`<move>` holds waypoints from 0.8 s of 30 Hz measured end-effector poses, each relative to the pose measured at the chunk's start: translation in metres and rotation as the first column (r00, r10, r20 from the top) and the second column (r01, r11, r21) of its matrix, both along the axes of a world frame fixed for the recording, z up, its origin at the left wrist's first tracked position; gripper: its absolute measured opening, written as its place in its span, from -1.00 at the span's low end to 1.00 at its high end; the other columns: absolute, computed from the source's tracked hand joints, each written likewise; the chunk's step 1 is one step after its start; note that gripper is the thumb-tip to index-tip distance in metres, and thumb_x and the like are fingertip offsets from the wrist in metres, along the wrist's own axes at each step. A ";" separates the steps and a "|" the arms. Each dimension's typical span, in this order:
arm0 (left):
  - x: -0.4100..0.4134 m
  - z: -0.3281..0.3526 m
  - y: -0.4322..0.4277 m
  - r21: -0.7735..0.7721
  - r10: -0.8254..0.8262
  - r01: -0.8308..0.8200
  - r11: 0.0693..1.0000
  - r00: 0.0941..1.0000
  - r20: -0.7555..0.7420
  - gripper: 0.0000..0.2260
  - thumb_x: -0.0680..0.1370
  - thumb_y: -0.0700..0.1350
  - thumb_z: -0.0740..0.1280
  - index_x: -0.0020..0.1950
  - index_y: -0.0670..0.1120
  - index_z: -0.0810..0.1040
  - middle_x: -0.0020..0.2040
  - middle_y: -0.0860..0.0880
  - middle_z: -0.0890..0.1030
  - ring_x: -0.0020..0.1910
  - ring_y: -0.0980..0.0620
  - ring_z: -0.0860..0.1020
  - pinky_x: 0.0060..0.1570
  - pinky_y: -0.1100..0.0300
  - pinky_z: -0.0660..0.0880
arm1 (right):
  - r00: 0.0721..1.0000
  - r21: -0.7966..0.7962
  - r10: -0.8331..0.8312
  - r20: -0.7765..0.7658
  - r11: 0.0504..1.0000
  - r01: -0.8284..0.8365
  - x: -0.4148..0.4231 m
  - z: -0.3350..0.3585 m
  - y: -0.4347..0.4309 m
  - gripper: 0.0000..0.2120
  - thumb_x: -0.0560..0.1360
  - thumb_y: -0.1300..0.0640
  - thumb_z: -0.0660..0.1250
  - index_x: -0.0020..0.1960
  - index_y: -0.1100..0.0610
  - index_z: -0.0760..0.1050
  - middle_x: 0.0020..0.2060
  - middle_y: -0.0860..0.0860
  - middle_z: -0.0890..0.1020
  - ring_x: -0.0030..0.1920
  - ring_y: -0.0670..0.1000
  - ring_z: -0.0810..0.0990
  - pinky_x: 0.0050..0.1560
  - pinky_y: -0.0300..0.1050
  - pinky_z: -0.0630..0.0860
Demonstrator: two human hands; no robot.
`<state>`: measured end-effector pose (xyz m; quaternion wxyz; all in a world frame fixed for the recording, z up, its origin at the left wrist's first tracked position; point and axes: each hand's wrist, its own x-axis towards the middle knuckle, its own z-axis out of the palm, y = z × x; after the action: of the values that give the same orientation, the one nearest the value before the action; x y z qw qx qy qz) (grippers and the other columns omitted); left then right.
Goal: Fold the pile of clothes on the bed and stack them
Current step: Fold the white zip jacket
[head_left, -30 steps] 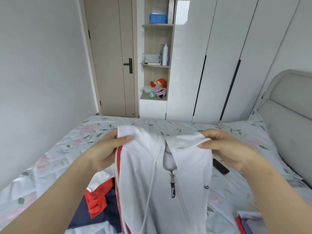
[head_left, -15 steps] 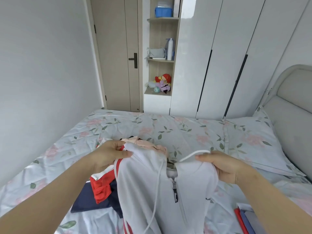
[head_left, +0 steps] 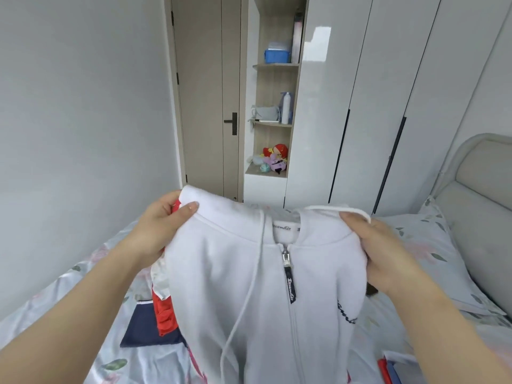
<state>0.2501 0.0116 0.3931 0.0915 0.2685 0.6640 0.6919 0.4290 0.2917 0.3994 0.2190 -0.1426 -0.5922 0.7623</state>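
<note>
Folding looks barely begun: my left hand [head_left: 158, 228] and right hand [head_left: 388, 253] each grip a shoulder of the white hoodie [head_left: 249, 286], held up unfolded over the bed [head_left: 55, 314]. Red and navy clothes [head_left: 163, 314] lie loose under it; no sure stack shows. On the shelves [head_left: 274, 65] a blue box [head_left: 277, 55] hides its contents; toys [head_left: 274, 160] sit in a lower bay.

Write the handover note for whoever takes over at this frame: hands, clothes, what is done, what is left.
Left hand grips one shoulder of the white zip hoodie; right hand grips the other.
The hoodie hangs above the bed, zipped up and unfolded.
Red and navy clothes lie crumpled on the bed beneath it.
Done: no finished stack clearly in view.
Left: lay the hoodie down, fold it, fold the rest, stack.
</note>
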 end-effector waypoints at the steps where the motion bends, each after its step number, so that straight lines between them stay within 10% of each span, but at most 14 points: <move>1: 0.004 0.004 -0.004 -0.055 0.030 -0.032 0.998 0.999 -0.036 -0.89 0.55 -0.14 0.31 0.03 -0.10 0.59 -0.15 -0.08 0.65 -0.20 -0.02 0.62 -0.21 0.15 0.56 | 0.998 0.031 0.040 0.043 0.999 -0.042 0.004 0.005 -0.007 -0.79 0.51 0.24 0.31 -0.27 0.19 0.63 -0.31 0.10 0.70 -0.35 -0.01 0.67 -0.42 -0.22 0.56; 5: 0.015 0.024 -0.031 -0.135 0.021 -0.031 0.990 0.997 -0.075 -0.87 0.57 -0.12 0.31 0.05 -0.09 0.60 -0.11 -0.11 0.63 -0.16 -0.04 0.61 -0.15 0.09 0.56 | 0.969 0.175 0.209 0.128 0.957 -0.230 0.020 0.025 -0.029 -0.88 0.36 0.32 0.36 -0.18 0.22 0.68 -0.20 0.16 0.70 -0.26 0.02 0.68 -0.32 -0.22 0.58; 15: 0.016 0.071 -0.120 0.037 -0.208 0.218 0.975 0.962 -0.177 -0.65 0.33 -0.23 0.46 0.02 0.14 0.64 -0.03 0.06 0.68 -0.08 0.12 0.64 -0.14 0.25 0.58 | 0.951 0.255 0.216 -0.221 0.954 -0.158 0.042 0.065 -0.110 -0.55 0.31 0.31 0.29 0.19 0.10 0.55 -0.01 0.03 0.69 -0.07 -0.03 0.68 -0.19 -0.20 0.60; 24: -0.024 0.020 -0.115 -0.355 -0.315 0.250 0.901 0.939 -0.139 -0.57 0.44 -0.31 0.43 0.16 0.15 0.56 -0.03 0.13 0.68 -0.05 0.12 0.64 -0.15 0.28 0.56 | 0.998 0.115 0.056 -0.014 0.992 -0.054 0.036 0.006 -0.140 -0.45 0.32 0.33 0.29 0.30 0.07 0.49 0.10 0.05 0.66 0.06 0.02 0.65 -0.02 -0.11 0.61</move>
<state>0.2256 -0.1036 0.4127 0.1703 0.4087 0.7303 0.5202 0.4654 0.1517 0.4056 0.2109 -0.1071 -0.6368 0.7339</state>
